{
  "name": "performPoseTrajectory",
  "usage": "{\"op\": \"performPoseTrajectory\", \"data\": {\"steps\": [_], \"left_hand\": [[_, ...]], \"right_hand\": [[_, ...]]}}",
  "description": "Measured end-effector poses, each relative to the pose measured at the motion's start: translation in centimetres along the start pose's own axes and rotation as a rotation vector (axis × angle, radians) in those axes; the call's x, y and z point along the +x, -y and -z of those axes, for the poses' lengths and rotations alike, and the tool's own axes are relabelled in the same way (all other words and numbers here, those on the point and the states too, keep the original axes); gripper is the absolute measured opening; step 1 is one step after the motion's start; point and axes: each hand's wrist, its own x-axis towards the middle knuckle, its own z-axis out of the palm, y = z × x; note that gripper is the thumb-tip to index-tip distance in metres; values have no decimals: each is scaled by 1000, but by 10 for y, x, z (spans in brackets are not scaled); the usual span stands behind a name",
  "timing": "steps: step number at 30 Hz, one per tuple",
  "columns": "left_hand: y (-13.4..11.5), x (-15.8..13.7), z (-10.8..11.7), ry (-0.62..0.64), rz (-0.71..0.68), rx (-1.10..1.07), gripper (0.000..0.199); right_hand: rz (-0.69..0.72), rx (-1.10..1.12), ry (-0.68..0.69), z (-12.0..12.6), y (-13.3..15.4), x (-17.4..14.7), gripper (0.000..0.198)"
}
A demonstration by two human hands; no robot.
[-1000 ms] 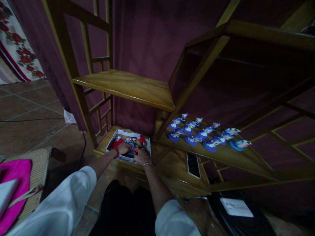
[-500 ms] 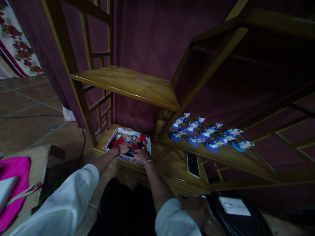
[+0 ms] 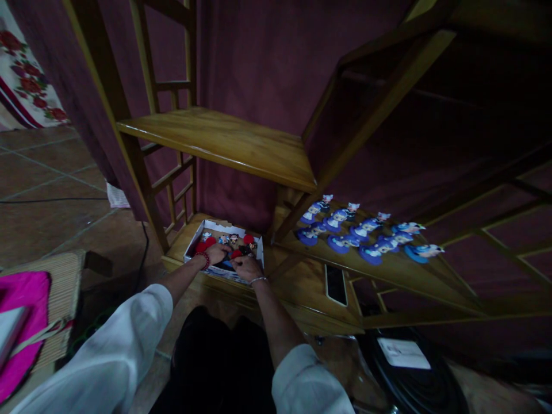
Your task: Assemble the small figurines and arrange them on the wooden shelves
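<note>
Maroon cloth (image 3: 259, 69) hung behind a glossy yellow-brown wooden shelf (image 3: 293, 284), where a white cardboard box (image 3: 196, 240) held small colourful figurines (image 3: 233, 238). The bare left hand (image 3: 217, 253) and right hand (image 3: 247, 268) were inside; whether pinching, I could not tell. Handling seemed underway, requiring next a gentle touch.

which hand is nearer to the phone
Right. The right hand is at the white box, left of the phone; the left hand is there too, farther left.
</note>
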Motion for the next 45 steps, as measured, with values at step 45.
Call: {"op": "performPoseTrajectory", "data": {"steps": [45], "left_hand": [[-4, -1, -6, -36, 128, -386, 25]], "right_hand": [[23, 190, -213, -5, -4, -1, 30]]}}
